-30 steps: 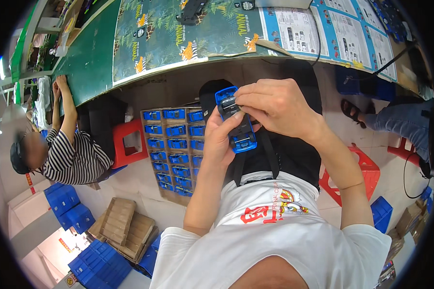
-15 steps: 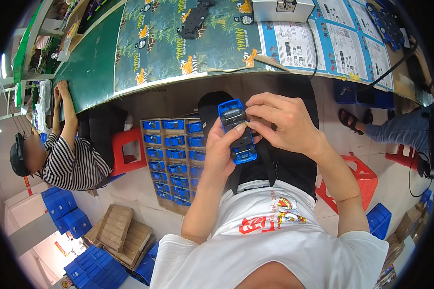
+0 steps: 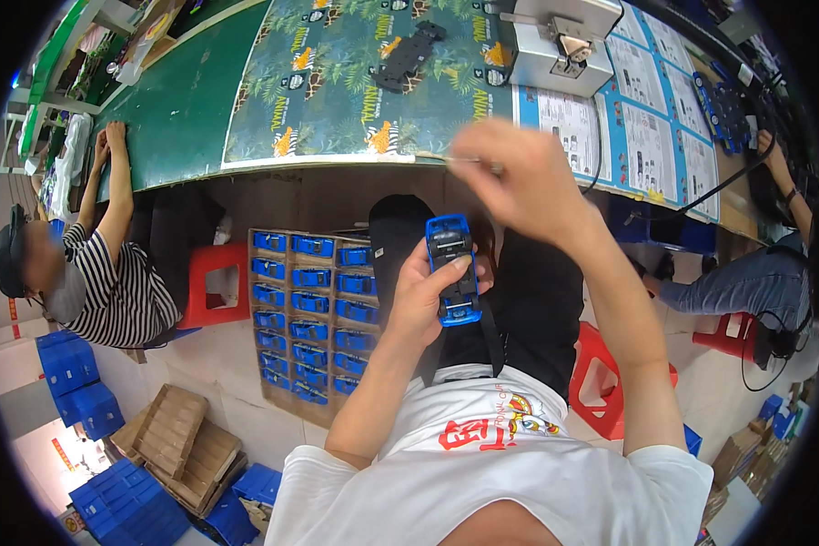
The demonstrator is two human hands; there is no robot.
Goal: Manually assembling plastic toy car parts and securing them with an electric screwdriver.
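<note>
A blue toy car body [image 3: 447,224] with a black chassis part [image 3: 455,271] set inside it rests in my left hand [image 3: 426,289]. The left fingers are closed around its sides, thumb over the chassis. Raised near the table's front edge, my right hand [image 3: 519,177] is partly smeared by motion. Its fingers are pinched together; something thin and metallic seems to show at them, too blurred to name. Beyond it on the table lies a loose black chassis [image 3: 409,58].
A partitioned cardboard tray [image 3: 329,301] of blue car bodies stands left of my legs. On the table are a metal device [image 3: 560,68] and a blue car part [image 3: 721,109]. People sit at both sides; red stools [image 3: 596,382] and blue crates [image 3: 132,505] stand around.
My right hand has left the toy car and moved up and away toward the table edge. The left hand still holds the car, slightly lower. The view has shifted.
</note>
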